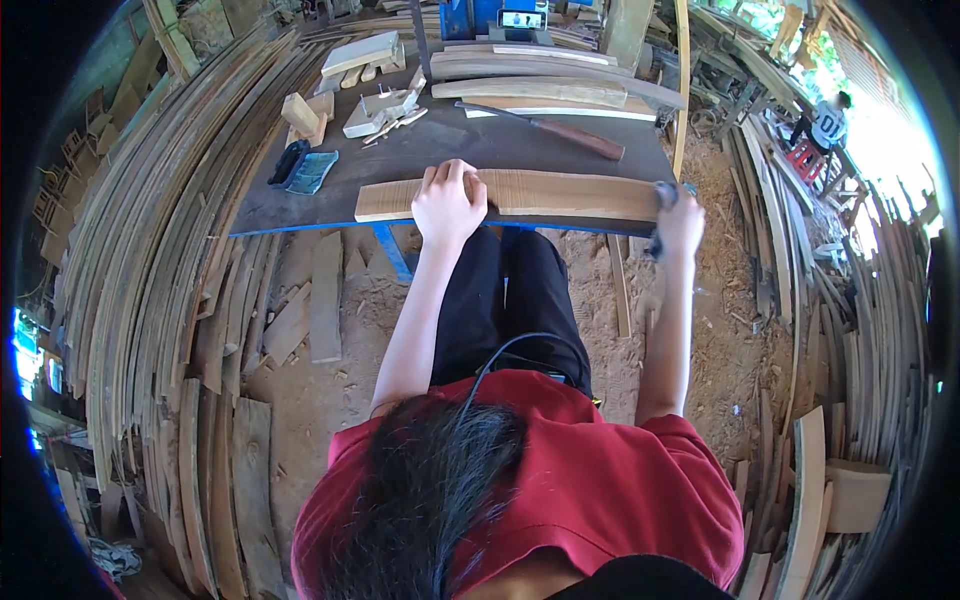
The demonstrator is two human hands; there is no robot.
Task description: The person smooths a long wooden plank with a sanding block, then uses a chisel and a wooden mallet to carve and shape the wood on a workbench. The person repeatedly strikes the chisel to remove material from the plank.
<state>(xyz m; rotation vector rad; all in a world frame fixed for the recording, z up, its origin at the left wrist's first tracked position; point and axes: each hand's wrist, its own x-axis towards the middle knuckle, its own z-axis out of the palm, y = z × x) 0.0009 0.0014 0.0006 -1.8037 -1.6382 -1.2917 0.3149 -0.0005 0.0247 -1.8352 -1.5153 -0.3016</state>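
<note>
Farthest left of the left hand, a bank of long rough planks (150, 270) rises beside the dark table (345, 165). Nearer to that hand, beyond it and to its left, a blue sheet (312, 172) lies touching a black object (287, 160) that I cannot identify; small wood blocks (305, 120) sit behind them.

The left hand (449, 205) is bent over the wooden board (580, 196), knuckles up and fingers curled down on it; the fingertips are hidden. The board lies along the table's near edge, a short part reaching out to the left of this hand and the longer part running right, as far as the other hand. With the hold so far left, I judge that firm downward weight matters, because the free length could swivel under a sideways push.

Beyond the gap between the hands, a wooden-handled tool (590, 140) lies clear of the board, so it seems unlikely to snag an elbow or knuckle.

The right hand (681, 222) is closed around a dark grey-blue pad (664, 195) at the board's right end; whether cloth or abrasive, I cannot tell. Level, even pressure and a straight wrist would probably spare the corner there from rounding.
</note>
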